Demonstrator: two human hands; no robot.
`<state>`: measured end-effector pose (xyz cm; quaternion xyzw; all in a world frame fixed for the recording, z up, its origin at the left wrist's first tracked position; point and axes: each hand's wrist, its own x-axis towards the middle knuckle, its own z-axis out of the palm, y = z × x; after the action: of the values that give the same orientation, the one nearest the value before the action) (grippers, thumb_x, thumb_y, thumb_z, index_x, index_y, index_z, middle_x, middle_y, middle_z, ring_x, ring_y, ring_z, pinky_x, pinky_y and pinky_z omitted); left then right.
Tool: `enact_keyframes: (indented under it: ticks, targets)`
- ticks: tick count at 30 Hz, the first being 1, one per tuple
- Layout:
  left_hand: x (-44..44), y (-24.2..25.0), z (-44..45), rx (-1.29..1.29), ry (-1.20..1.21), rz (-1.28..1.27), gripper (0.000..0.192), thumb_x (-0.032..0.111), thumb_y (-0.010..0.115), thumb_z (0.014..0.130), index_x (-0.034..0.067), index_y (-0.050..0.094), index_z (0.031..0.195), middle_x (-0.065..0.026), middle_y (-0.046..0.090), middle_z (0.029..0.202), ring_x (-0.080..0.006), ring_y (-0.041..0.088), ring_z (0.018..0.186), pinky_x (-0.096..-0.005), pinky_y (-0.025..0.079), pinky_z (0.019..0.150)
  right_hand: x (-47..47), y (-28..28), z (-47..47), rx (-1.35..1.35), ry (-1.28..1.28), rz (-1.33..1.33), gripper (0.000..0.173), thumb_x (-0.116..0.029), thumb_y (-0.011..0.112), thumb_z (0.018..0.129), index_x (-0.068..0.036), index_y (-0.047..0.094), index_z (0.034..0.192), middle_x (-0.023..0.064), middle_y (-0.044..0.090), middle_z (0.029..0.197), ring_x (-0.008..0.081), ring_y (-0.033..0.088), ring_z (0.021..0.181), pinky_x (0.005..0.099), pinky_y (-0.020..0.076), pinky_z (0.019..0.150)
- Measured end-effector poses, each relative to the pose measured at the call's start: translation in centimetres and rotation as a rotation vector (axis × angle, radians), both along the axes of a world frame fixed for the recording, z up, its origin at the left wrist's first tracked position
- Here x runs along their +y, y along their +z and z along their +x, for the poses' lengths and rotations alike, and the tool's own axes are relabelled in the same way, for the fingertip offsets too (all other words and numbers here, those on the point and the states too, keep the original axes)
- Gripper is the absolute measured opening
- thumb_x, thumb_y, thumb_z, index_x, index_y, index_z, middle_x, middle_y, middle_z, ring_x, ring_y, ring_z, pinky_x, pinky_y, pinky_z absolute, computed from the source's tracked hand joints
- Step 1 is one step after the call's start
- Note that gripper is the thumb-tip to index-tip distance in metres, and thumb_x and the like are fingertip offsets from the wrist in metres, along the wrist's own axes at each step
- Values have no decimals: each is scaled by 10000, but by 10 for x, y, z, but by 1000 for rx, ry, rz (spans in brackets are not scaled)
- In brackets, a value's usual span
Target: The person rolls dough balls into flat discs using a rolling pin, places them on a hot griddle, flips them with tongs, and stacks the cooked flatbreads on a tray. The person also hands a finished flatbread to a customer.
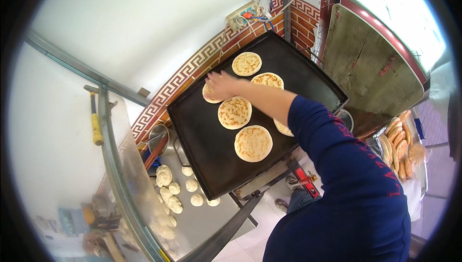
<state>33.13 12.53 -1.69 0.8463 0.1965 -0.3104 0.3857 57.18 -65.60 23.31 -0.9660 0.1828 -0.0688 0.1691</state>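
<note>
My right hand [221,85] reaches across a black griddle [306,68]. Its fingers are spread over the top of a small flatbread [209,94], which the hand partly covers; the fingers are slightly blurred. Just below the hand lies a browned flatbread [234,113], and nearer me is a paler flatbread [253,143]. Toward the back corner sits another flatbread [247,64]. My forearm partly hides one flatbread [267,79], and my sleeve overlaps another flatbread [283,128]. My left hand is out of view.
Dough balls [196,200] sit on a grey worktop [213,222] left of the griddle. A metal-framed glass panel [108,135] stands there, with a yellow-handled tool [95,124] hanging on it. Baked breads [397,142] fill a tray at right. A power strip [243,14] hangs behind.
</note>
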Motion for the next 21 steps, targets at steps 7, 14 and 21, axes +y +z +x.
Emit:
enact_keyframes:
  ticks: [7,14,21]
  targets:
    - [-36,2,8,15,7,-2,560,374,543,1157,18,467,1582,-213,607,1473,-304,690,1209,-409,605,922,-89,-11,-87,300,-52,14,891,-688,323,1136,-57,219,1756,159,174,1841,326,131,1709,549,115,1377]
    - [-47,4,8,-6,11,-10,535,331,565,1147,7,486,1566,-207,606,1463,-292,689,1183,-394,618,880,-113,-31,-60,257,-204,-93,796,-644,346,1145,-150,258,1762,151,193,1839,351,136,1707,544,123,1376]
    - [-35,3,6,-43,6,-49,512,288,588,1137,-5,505,1549,-201,606,1452,-280,689,1157,-379,631,837,-99,-31,-82,-219,-217,-275,789,-591,400,1142,-88,286,1739,182,255,1812,363,203,1688,575,172,1356]
